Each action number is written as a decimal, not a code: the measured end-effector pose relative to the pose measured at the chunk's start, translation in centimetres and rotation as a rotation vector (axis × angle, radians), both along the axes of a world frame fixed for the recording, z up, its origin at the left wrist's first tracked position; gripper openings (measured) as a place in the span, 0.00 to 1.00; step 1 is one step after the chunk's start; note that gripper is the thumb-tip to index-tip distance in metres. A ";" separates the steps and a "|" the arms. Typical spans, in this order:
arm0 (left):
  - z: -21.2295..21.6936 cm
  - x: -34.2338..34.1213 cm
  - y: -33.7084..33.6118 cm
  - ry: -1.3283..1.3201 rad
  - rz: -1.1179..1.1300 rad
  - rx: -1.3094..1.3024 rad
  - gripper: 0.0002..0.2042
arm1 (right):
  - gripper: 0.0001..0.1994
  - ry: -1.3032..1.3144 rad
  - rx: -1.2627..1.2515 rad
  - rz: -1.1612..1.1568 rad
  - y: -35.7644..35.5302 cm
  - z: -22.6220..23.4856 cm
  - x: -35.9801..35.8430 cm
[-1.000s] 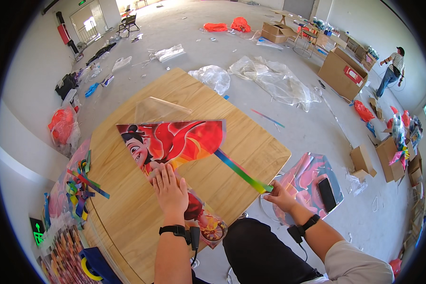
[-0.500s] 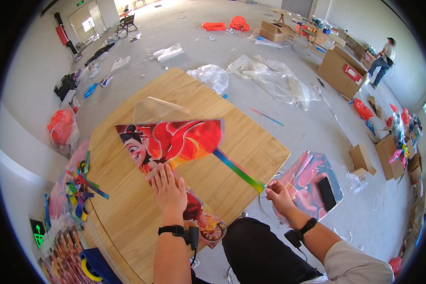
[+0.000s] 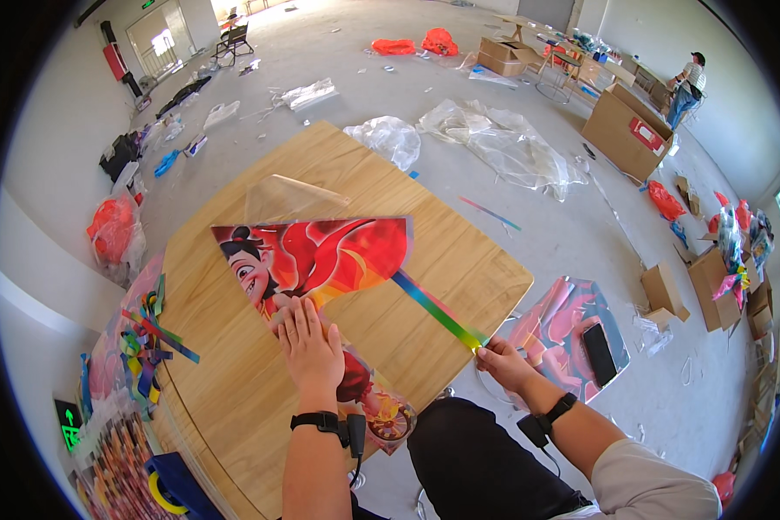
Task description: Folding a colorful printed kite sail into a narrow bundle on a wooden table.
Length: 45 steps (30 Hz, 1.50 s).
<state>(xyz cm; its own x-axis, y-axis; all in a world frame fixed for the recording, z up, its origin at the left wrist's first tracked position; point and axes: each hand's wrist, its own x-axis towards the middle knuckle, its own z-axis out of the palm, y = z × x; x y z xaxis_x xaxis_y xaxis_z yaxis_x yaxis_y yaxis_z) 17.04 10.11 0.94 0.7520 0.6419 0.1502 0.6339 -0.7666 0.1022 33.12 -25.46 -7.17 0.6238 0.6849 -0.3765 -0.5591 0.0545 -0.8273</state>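
A: Where is the rainbow ribbon [image 3: 438,309]?
B: On the wooden table [image 3: 234,364], near its edge. It runs like a line from 10 o'clock to 4 o'clock.

A: Which hand is nearer?
B: The right hand [image 3: 507,364]. It pinches the 4 o'clock end between thumb and fingers, so the rest goes off toward 10 o'clock. From the left hand [image 3: 312,351], the ribbon is between 2 and 3 o'clock.

A: What is the left hand doing?
B: It lies flat with its fingers straight, on top of the cartoon sheet [image 3: 347,251], not grabbing.

A: Does the ribbon touch the sheet?
B: Its far end meets the sheet's edge. I can't tell if it goes under.

A: What does the ribbon look like?
B: Thin, long and straight. It's blue far off, then green, then yellow by the fingers, with some pink along one side.
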 end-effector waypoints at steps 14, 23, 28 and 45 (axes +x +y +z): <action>0.3 0.1 0.0 -0.028 0.001 -0.026 0.35 | 0.14 -0.329 -0.340 0.283 -2.6 2.2 0.7; -0.5 -0.1 0.0 -0.121 -0.010 0.047 0.35 | 0.08 -0.814 -0.328 0.378 -0.1 14.2 3.4; -0.2 -0.2 -0.1 -0.117 -0.015 0.051 0.36 | 0.12 -1.120 -0.300 0.524 7.1 20.0 7.5; -0.5 0.6 -0.7 -0.242 0.034 -0.047 0.36 | 0.20 -0.993 -0.682 0.998 40.0 16.8 9.1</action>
<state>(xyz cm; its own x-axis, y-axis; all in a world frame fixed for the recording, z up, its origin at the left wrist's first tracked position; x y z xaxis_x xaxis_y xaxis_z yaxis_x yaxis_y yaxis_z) 17.64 9.38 0.45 0.6754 0.6768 0.2927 0.6121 -0.7360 0.2893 42.23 14.54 9.62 0.2165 0.8355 -0.5051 0.6250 -0.5160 -0.5857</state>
